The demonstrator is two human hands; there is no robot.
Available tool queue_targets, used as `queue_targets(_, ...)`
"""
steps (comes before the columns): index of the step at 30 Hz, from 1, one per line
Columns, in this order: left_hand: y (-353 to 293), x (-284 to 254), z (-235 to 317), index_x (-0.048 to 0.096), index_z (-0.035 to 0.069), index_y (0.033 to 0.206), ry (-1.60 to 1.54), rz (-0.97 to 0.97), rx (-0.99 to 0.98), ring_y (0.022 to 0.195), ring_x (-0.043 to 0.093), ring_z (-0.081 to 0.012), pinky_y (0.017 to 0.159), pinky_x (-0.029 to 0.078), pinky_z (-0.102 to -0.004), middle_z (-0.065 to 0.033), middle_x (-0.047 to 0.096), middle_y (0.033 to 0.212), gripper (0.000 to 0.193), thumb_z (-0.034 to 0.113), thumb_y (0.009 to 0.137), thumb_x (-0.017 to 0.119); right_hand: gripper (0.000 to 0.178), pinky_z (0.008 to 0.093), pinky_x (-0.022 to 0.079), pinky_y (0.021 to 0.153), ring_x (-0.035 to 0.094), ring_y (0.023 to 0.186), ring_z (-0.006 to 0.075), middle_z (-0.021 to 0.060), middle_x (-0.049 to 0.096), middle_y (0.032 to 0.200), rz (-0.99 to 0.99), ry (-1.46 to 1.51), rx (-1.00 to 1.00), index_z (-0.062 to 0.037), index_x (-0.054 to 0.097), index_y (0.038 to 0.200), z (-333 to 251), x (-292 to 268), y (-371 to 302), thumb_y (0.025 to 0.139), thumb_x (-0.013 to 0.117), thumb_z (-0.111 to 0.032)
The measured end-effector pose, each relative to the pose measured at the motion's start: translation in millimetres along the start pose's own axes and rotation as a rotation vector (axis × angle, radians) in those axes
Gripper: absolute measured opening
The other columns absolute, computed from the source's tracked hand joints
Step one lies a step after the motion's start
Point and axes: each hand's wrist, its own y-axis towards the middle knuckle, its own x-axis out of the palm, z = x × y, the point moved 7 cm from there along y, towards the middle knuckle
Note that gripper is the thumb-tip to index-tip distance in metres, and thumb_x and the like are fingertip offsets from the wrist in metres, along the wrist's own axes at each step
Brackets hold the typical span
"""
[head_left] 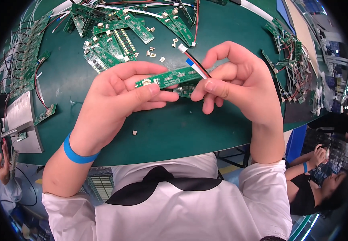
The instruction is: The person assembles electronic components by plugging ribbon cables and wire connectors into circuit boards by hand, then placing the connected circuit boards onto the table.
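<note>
A narrow green circuit board [173, 77] lies between my hands above the table. My left hand [119, 90] pinches its left end with thumb and fingers, beside a small cream connector socket [146, 82]. My right hand [238, 78] pinches a red and black wire cable [194, 60] tipped with a white plug. A white flat ribbon cable with a blue end [190, 62] crosses over the board beside the wires. My right fingers hide the board's right end. Below it, part of another green board [185, 90] shows; whether a hand holds that one cannot be told.
The green table [162, 128] bears piled circuit boards [109, 44] at the back and loose cream connectors [152, 54]. One connector [134, 132] lies nearer me. Wired boards [29, 60] stand left, above a metal plate [27, 124]; more [290, 68] lie right. Other people sit on both sides.
</note>
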Motion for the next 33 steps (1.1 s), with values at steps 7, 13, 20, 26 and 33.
queue_targets(7,-1,1,0,0.049,-0.003,0.121,0.004,-0.007,-0.003,0.095,0.066,-0.0239,0.082,0.054,-0.0302,-0.0168,0.063,0.109,0.033,0.005,0.09,0.054,0.008,0.0176,0.042,0.055,0.059,0.065,0.0081,0.0047,0.062,0.075,-0.025,0.091,-0.017,0.0017,0.06,0.085,9,3,-1,0.081,0.065,-0.003)
queue_targets(13,-1,3,-3,0.05,-0.004,0.12,0.023,-0.018,0.014,0.094,0.066,-0.0237,0.08,0.055,-0.029,-0.0163,0.063,0.108,0.033,0.004,0.089,0.055,0.011,0.0233,0.037,0.068,0.047,0.082,0.0145,0.007,0.052,0.082,0.06,-0.41,-0.343,0.0037,0.061,0.083,-4,10,-9,0.073,0.065,0.004)
queue_targets(20,-2,5,-6,0.051,-0.006,0.119,0.033,-0.032,-0.016,0.093,0.066,-0.025,0.079,0.056,-0.0284,-0.017,0.063,0.108,0.032,0.002,0.089,0.053,0.01,0.0266,0.033,0.074,0.044,0.083,0.0175,0.0057,0.049,0.08,0.015,-0.585,-0.45,0.0023,0.059,0.077,-2,16,-7,0.069,0.066,0.003)
queue_targets(26,-2,6,-11,0.051,-0.007,0.118,-0.039,-0.041,-0.12,0.09,0.067,-0.0267,0.076,0.057,-0.0288,-0.0182,0.062,0.106,0.031,0.0,0.088,0.051,0.013,0.0264,0.031,0.072,0.043,0.082,0.0168,0.0052,0.049,0.08,-0.088,-0.357,-0.232,0.0016,0.06,0.072,12,12,-4,0.065,0.07,0.005)
queue_targets(33,-1,7,-14,0.052,-0.006,0.116,-0.056,-0.041,-0.132,0.087,0.067,-0.0265,0.074,0.058,-0.0289,-0.0179,0.063,0.104,0.028,-0.001,0.088,0.051,0.014,0.0257,0.03,0.072,0.042,0.081,0.0159,0.004,0.049,0.079,-0.071,-0.298,-0.187,0.001,0.061,0.073,12,10,-5,0.064,0.07,0.007)
